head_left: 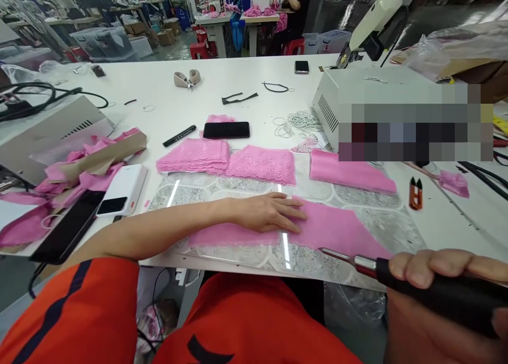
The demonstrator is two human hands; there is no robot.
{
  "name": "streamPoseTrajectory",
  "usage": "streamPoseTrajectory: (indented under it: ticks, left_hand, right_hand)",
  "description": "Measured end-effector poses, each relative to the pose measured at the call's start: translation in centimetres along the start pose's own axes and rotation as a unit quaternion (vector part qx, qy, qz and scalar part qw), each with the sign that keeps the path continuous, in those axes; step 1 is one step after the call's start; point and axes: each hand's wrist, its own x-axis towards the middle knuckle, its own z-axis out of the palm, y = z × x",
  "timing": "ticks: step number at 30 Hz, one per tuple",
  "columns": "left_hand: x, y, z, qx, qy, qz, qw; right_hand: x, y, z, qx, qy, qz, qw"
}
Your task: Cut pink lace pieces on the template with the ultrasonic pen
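Note:
My left hand [270, 211] lies flat with fingers spread on a long piece of pink fabric [337, 226], pressing it against a grey marble-patterned mat [238, 255]. In my right hand [444, 284], at the lower right, is a black-handled tool [397, 276] like a soldering iron, with a metal collar and thin pointed tip. Its tip is at the fabric's near edge; contact cannot be made out. Beyond my left hand lie a stack of pink lace pieces [194, 155], another lace piece [264, 164] and a folded pink strip [351, 171].
A grey machine box [327, 110] stands at the right, another box [43, 134] at the left. On the white table lie a black phone [226, 130], a marker [179, 136], a white power bank [127, 187], orange snips [415, 194] and loose cords [304, 120]. A person [296, 15] sits beyond.

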Motion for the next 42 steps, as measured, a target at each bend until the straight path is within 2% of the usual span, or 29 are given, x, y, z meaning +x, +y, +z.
streamPoseTrajectory:
  ticks: [2,4,13,23,28,35,42]
  left_hand:
    - [-0.2,0.2,0.0,-0.004,-0.004,-0.005,1.0]
    - [-0.3,0.5,-0.1,-0.007,-0.011,-0.012,1.0]
    - [-0.7,1.6,-0.5,-0.009,-0.052,-0.048,0.997]
    - [-1.3,1.4,0.5,0.013,-0.013,-0.019,1.0]
    - [-1.3,1.3,0.8,0.026,-0.019,-0.012,0.999]
    - [-1.6,1.2,1.5,0.03,0.036,0.011,0.999]
    - [-1.6,1.3,1.4,0.038,0.034,0.024,0.998]
  right_hand:
    - [0.0,-0.1,2.0,0.015,-0.017,-0.009,1.0]
    - [-0.1,-0.1,2.9,0.022,-0.029,-0.004,0.999]
    - [-0.8,0.0,3.3,0.03,-0.065,0.018,0.997]
    - [-1.1,0.3,5.6,0.005,-0.064,0.016,0.998]
    - [-1.1,0.2,5.7,-0.012,-0.048,0.018,0.999]
    - [-1.0,0.5,5.5,-0.002,-0.067,0.021,0.998]
    - [-1.2,0.5,5.4,0.008,-0.058,0.019,0.998]
